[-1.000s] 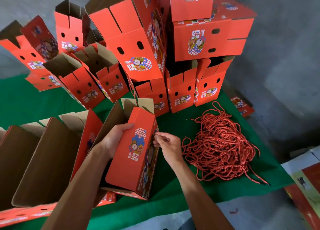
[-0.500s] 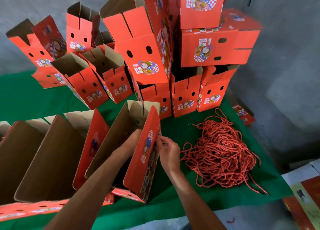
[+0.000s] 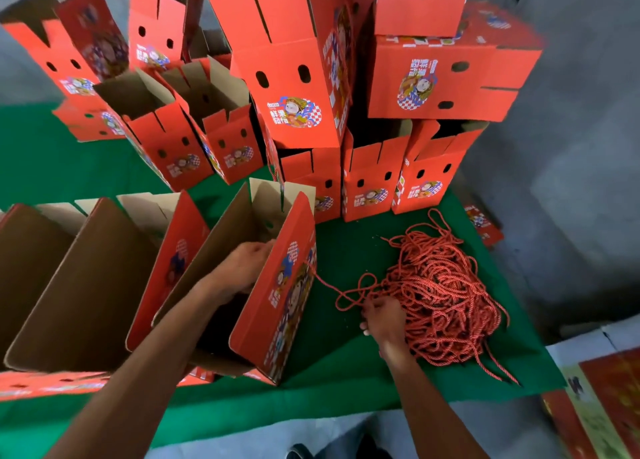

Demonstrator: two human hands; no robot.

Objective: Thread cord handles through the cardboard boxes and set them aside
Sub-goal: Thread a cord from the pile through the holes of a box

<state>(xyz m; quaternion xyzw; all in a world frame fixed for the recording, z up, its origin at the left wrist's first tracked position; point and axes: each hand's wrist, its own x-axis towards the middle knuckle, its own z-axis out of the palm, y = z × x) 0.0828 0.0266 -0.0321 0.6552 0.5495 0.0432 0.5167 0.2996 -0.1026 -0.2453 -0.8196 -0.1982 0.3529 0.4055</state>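
The open box [image 3: 277,285] stood tilted on the green cloth [image 3: 346,354], just in front of the person, between a row of unfolded boxes [image 3: 86,278] on the left and the pile of cord [image 3: 443,292] on the right. It was red corrugated cardboard, glossy and printed outside with a cartoon figure and a blue-and-white checked patch, plain brown inside, with slotted flaps standing up at the far end. The left hand [image 3: 242,268] reached down into the box, its fingers curled over the inner side of the red wall and holding it. A single strand of cord [image 3: 325,285] ran from that wall, at the printed panel, across the cloth to the right hand [image 3: 382,316]. The right hand rested at the near edge of the pile, fingers curled round strands of the twisted red rope, which lay in a loose, tangled heap of loops. Behind, stacked boxes [image 3: 301,77] of the same red card rose in tiers, each with a pair of oval holes punched near the top, some upright, some lying on their sides. The floor [image 3: 571,181] beyond the cloth was grey concrete.
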